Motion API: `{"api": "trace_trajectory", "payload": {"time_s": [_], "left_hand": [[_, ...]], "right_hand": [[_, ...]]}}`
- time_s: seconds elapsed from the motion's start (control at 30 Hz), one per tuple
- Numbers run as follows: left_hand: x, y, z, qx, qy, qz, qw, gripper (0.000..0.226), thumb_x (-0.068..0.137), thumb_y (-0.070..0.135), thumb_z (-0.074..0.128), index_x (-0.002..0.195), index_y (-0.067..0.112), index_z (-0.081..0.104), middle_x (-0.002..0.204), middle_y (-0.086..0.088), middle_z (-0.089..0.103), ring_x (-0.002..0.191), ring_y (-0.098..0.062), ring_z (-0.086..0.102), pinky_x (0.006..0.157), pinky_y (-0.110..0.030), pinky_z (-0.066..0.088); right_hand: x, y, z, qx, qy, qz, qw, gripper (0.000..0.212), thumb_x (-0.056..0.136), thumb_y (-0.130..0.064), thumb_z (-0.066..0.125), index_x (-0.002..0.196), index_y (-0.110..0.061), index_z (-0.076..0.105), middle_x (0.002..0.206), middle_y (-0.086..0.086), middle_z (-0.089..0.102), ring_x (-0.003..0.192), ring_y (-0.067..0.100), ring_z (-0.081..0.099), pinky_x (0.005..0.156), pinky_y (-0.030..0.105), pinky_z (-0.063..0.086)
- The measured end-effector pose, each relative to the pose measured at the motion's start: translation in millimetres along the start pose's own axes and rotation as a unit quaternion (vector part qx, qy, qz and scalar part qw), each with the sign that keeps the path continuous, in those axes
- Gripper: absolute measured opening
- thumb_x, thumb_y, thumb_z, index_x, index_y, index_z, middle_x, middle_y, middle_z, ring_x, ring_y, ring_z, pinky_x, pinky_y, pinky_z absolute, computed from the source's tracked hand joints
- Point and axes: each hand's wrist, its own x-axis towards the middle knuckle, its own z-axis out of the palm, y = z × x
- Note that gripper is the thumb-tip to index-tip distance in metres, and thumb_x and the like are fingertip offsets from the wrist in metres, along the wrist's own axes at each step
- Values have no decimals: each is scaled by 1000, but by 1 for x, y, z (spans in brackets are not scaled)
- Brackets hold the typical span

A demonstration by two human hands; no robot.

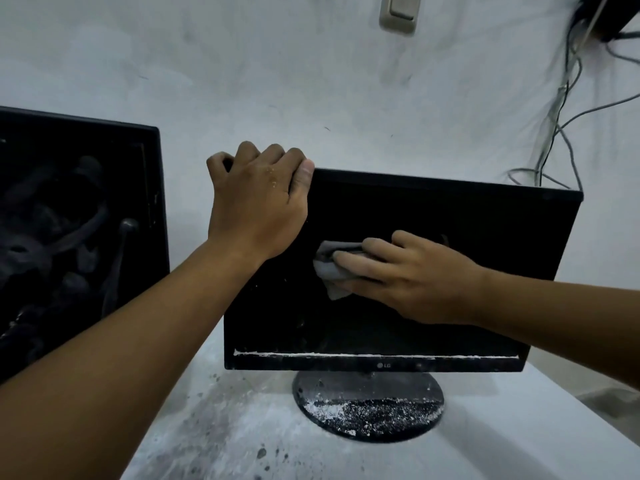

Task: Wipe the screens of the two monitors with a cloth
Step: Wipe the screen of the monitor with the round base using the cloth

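A black LG monitor (433, 216) stands on a round, dust-speckled base (369, 407) in the middle of the white table. My left hand (258, 206) grips its top left corner, fingers curled over the edge. My right hand (412, 275) presses a crumpled grey cloth (329, 271) flat against the left-centre of the dark screen, fingers straight. White dust lines the lower bezel. A second black monitor (79, 230) stands at the left, its screen smeared with grey streaks.
The white table (519, 427) carries dust and dark specks around the base. A stained white wall (311, 81) rises behind. Cables (557, 126) hang at the right behind the monitor, and a light switch (398, 13) sits at the top.
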Motion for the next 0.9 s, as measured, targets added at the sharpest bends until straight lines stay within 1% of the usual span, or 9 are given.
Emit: {"api": "trace_trajectory", "payload": {"time_s": [0.07,0.2,0.27,0.4,0.47,0.6,0.67,0.77,0.9], "left_hand": [[0,0,0,5,2,1,1000,31,103,35,30,99,25,60,99,8,65,99,-24,50,87,-43,26],[0,-2,1,-21,1,-2,1000,24,102,33,33,101,25,55,102,9,67,99,-23,50,87,-41,23],[0,-3,1,-22,-4,-3,1000,23,103,34,33,99,25,55,102,9,67,99,-23,50,87,-41,23],[2,-3,2,-20,-8,-3,1000,23,104,33,34,98,24,55,102,9,67,100,-23,50,88,-41,24],[1,-2,2,-19,-4,-4,1000,23,104,33,35,97,24,55,102,8,67,99,-23,50,88,-41,23],[2,-1,2,-17,-1,-4,1000,23,103,33,35,98,23,56,102,7,67,100,-24,50,88,-42,24],[1,-2,2,-19,-2,-3,1000,23,103,34,35,99,23,56,102,8,67,100,-23,50,89,-43,25],[1,-4,3,-22,-1,-1,1000,23,104,34,35,98,24,55,102,8,67,100,-23,50,89,-42,24],[1,-2,3,-25,3,1,1000,24,104,34,34,97,23,55,100,8,66,98,-23,50,88,-41,24]], "right_hand": [[5,16,-2,-9,19,23,1000,41,102,-16,37,141,-16,51,144,11,54,107,34,61,70,39,47],[18,33,-7,16,59,166,984,47,92,-13,41,138,-15,54,145,14,53,108,38,58,73,45,50],[15,18,-2,16,54,139,989,46,93,-15,41,138,-15,53,145,15,54,109,38,58,73,43,49],[1,-9,5,14,-1,-18,1000,41,102,-20,43,141,-16,53,146,11,52,111,32,61,72,39,49],[2,0,4,9,7,-28,1000,38,103,-18,41,140,-17,51,145,10,53,109,32,61,71,39,48],[16,29,-4,18,69,151,986,45,93,-13,44,137,-18,54,142,13,56,105,37,60,72,43,48],[18,27,-2,26,72,180,981,49,92,-13,43,141,-18,49,144,14,55,105,38,58,73,45,49],[4,2,9,27,45,73,996,41,103,-16,32,139,-16,52,143,13,53,108,35,58,73,42,49],[-10,-15,15,19,-22,-81,996,38,104,-21,42,141,-20,52,146,8,49,110,29,59,76,39,48]]}}
